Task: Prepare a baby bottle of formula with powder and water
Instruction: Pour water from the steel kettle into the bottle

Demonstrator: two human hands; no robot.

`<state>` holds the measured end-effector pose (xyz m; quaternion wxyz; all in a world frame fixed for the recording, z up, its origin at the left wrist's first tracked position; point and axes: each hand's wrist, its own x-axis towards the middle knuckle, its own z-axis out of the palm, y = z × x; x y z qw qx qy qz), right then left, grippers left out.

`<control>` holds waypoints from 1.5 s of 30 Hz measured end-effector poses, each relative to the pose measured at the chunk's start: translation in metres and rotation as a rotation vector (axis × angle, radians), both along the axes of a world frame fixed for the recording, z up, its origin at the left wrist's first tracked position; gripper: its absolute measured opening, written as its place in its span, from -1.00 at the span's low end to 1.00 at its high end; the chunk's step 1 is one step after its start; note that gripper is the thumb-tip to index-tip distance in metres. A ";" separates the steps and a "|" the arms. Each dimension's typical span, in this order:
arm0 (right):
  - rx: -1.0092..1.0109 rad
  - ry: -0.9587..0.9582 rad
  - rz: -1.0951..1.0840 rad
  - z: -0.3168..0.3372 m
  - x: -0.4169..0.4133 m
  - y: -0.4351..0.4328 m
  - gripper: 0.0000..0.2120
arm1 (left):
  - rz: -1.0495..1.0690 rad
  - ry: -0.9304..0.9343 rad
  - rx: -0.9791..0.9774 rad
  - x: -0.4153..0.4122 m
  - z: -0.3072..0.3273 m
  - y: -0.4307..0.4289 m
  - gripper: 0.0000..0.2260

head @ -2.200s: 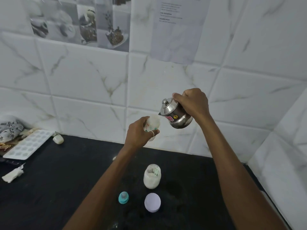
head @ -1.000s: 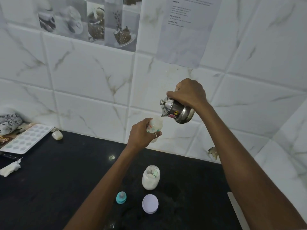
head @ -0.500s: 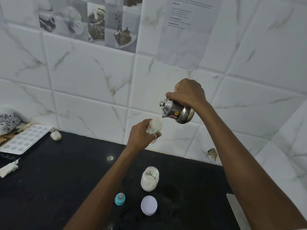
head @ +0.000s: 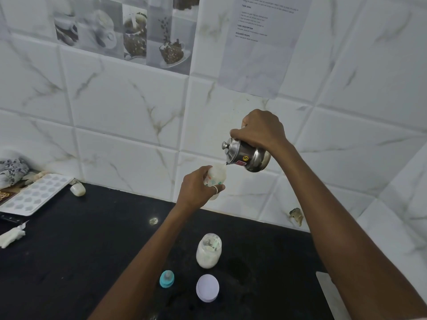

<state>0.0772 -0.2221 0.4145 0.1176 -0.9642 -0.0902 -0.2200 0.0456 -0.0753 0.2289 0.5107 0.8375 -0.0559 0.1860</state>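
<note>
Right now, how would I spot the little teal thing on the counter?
Start at the black countertop, below the raised hands. Near its front edge sits the teal bottle teat, left of a round white lid and the powder jar. It is the only coloured piece.

Counting it up: two hands, left hand (head: 196,189) gripping one baby bottle (head: 216,177), right hand (head: 261,130) wrapped round one steel pot (head: 247,155) tipped just above it. Well below that grip on the counter: one powder jar (head: 208,252), one white lid (head: 207,288), one teal nipple cap (head: 166,278). Far off to the left, one white mould tray (head: 34,195).
</note>
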 end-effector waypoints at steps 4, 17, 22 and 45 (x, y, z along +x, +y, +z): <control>-0.006 0.004 0.005 0.002 0.000 0.001 -0.72 | -0.001 0.003 0.000 0.002 0.000 -0.001 -0.39; -0.053 -0.012 0.005 0.001 0.003 0.006 -0.73 | 0.003 -0.002 -0.014 0.003 0.001 0.001 -0.40; -0.055 -0.008 0.009 0.001 0.004 0.007 -0.72 | 0.004 -0.001 -0.012 0.005 0.001 0.003 -0.40; 0.308 0.113 -0.015 -0.037 0.028 -0.028 -0.55 | -0.024 0.028 -0.032 0.014 -0.005 0.000 -0.43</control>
